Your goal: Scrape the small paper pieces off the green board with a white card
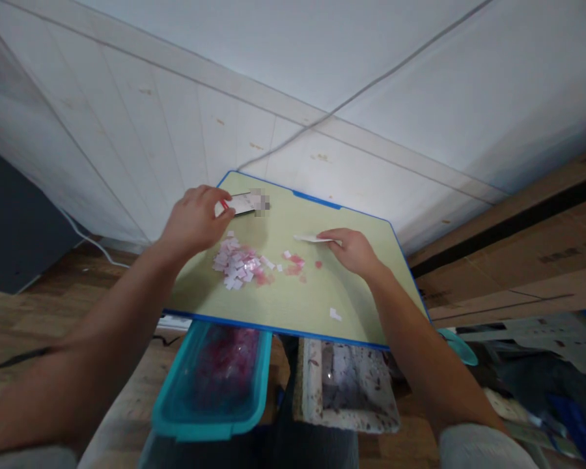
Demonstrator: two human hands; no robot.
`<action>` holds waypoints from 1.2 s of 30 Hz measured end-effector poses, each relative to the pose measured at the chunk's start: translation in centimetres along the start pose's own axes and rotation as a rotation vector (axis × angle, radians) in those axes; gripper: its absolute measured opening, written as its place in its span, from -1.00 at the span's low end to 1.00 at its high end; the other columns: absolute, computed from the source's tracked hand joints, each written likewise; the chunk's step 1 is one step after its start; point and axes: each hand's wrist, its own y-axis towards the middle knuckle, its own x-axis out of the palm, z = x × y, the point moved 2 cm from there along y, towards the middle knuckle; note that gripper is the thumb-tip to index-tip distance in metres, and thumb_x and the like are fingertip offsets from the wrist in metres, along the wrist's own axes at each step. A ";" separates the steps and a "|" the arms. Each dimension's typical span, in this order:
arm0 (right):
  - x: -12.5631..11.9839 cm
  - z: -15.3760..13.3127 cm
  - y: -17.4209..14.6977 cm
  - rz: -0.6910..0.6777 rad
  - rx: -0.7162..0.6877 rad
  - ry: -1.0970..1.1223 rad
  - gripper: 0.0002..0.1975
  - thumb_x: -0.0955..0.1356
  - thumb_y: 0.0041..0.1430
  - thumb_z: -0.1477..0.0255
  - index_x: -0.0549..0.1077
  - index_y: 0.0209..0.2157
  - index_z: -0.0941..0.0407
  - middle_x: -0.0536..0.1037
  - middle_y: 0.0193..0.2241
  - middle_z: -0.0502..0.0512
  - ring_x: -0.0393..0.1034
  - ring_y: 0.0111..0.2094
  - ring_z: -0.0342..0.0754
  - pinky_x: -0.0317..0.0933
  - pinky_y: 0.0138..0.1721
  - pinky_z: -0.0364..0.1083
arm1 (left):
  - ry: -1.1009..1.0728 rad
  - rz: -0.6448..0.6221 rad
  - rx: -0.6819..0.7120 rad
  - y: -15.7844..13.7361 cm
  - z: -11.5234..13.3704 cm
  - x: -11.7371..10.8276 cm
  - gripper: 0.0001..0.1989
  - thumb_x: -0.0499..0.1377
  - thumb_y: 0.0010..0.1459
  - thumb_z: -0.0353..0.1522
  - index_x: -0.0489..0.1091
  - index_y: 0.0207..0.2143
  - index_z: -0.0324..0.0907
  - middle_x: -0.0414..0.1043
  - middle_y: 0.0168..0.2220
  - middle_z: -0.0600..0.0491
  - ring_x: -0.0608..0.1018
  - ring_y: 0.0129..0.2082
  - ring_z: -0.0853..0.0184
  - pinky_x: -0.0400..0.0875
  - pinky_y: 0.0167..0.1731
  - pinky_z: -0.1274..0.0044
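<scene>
My left hand is closed in a pinch on a small red piece whose kind I cannot make out. Just past those fingertips lies a phone with a lit white screen, its far end blurred out. Between the fingers of my right hand is a thin white strip, which looks like paper or plastic. A heap of small white squares sits on the pale yellow tabletop, below my left hand. Pinkish wet stains mark the surface between my hands.
A teal tub with dark pink contents stands below the table's near edge. Beside it is a stained whitish foam box. Cardboard boxes line the right side. A grey cable runs along the white wall behind.
</scene>
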 end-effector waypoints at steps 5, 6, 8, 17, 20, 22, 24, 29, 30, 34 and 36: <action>-1.1 2.8 -8.1 0.043 0.080 -0.010 -0.64 0.30 0.29 0.47 0.64 0.01 0.00 0.66 0.02 0.07 0.54 0.06 0.09 0.35 0.17 0.12 | 0.079 -0.096 -0.023 -7.8 -2.0 -2.0 -0.62 0.06 0.27 -0.16 0.38 0.10 0.02 0.42 0.12 -0.08 0.43 0.17 0.02 0.28 0.25 0.16; -1.4 3.1 -10.3 0.032 0.087 -0.012 -0.64 0.30 0.30 0.47 0.63 0.03 0.01 0.65 0.04 0.08 0.53 0.08 0.10 0.34 0.19 0.14 | 0.089 -0.106 -0.041 -9.0 -2.5 -2.0 -0.61 0.06 0.27 -0.17 0.36 0.11 0.00 0.43 0.12 -0.09 0.43 0.18 0.00 0.27 0.26 0.15; -2.0 3.3 -14.7 0.049 0.117 -0.006 -0.65 0.29 0.32 0.44 0.62 0.03 0.03 0.64 0.04 0.10 0.53 0.08 0.10 0.34 0.20 0.16 | 0.107 -0.099 -0.054 -10.6 -3.0 -1.7 -0.60 0.04 0.29 -0.20 0.33 0.14 -0.02 0.42 0.15 -0.10 0.43 0.21 0.01 0.24 0.29 0.15; -5.2 -3.8 -16.1 0.177 0.327 -0.059 -0.61 0.30 0.36 0.22 0.54 0.11 0.05 0.68 -0.06 0.18 0.61 -0.20 0.17 0.44 -0.14 0.09 | 0.136 -0.069 -0.051 -11.0 -1.8 -1.5 -0.58 0.00 0.32 -0.25 0.37 0.18 0.02 0.41 0.22 -0.07 0.40 0.26 0.03 0.24 0.28 0.13; -3.5 -7.6 -9.5 0.025 0.157 0.084 -0.63 0.29 0.35 0.31 0.53 0.11 0.02 0.67 -0.05 0.11 0.58 -0.16 0.09 0.39 -0.15 0.00 | 0.145 -0.057 -0.041 -11.2 -1.7 -1.8 -0.60 0.00 0.34 -0.26 0.39 0.16 0.01 0.42 0.21 -0.07 0.42 0.25 0.04 0.25 0.26 0.14; -2.2 -8.5 -5.4 -0.075 0.115 0.158 -0.68 0.31 0.29 0.36 0.58 0.01 0.06 0.68 -0.12 0.10 0.56 -0.20 0.05 0.36 -0.20 -0.06 | 0.158 -0.054 -0.029 -11.3 -1.6 -1.9 -0.62 -0.01 0.35 -0.27 0.40 0.15 -0.02 0.42 0.20 -0.08 0.42 0.24 0.05 0.26 0.25 0.15; -1.2 -8.3 -2.5 -0.150 0.153 0.129 -0.73 0.33 0.24 0.39 0.61 -0.11 0.12 0.68 -0.20 0.14 0.53 -0.24 0.04 0.32 -0.24 -0.08 | 0.169 -0.052 -0.023 -11.3 -1.6 -1.8 -0.62 -0.01 0.36 -0.27 0.40 0.14 -0.04 0.42 0.21 -0.10 0.42 0.24 0.06 0.26 0.24 0.17; -0.6 -9.8 -0.1 -0.063 0.268 0.061 -0.73 0.32 0.21 0.38 0.59 -0.14 0.15 0.66 -0.25 0.15 0.48 -0.30 0.01 0.24 -0.31 -0.10 | 0.184 -0.032 -0.027 -11.4 -1.6 -1.7 -0.63 0.00 0.37 -0.31 0.41 0.14 -0.12 0.44 0.19 -0.11 0.41 0.24 0.09 0.24 0.25 0.20; -0.4 -10.8 0.0 -0.057 0.241 0.091 -0.72 0.32 0.21 0.37 0.59 -0.12 0.14 0.66 -0.25 0.13 0.48 -0.31 0.00 0.23 -0.31 -0.11 | 0.185 -0.026 -0.025 -11.4 -1.6 -1.7 -0.63 0.00 0.37 -0.32 0.41 0.14 -0.14 0.44 0.18 -0.11 0.42 0.23 0.10 0.24 0.25 0.21; 1.0 -13.2 0.1 -0.116 0.178 0.104 -0.71 0.32 0.22 0.37 0.59 -0.09 0.12 0.67 -0.21 0.14 0.49 -0.28 0.01 0.24 -0.27 -0.10 | 0.187 -0.012 -0.018 -11.5 -1.5 -1.8 -0.64 0.00 0.37 -0.32 0.42 0.12 -0.16 0.44 0.18 -0.11 0.42 0.22 0.11 0.24 0.24 0.23; 1.0 -12.3 0.3 -0.097 0.252 0.034 -0.71 0.32 0.21 0.39 0.59 -0.11 0.14 0.67 -0.20 0.18 0.50 -0.26 0.04 0.24 -0.25 -0.08 | 0.187 -0.010 -0.016 -11.5 -1.5 -1.9 -0.64 0.00 0.37 -0.32 0.42 0.11 -0.16 0.44 0.18 -0.11 0.42 0.22 0.11 0.24 0.23 0.22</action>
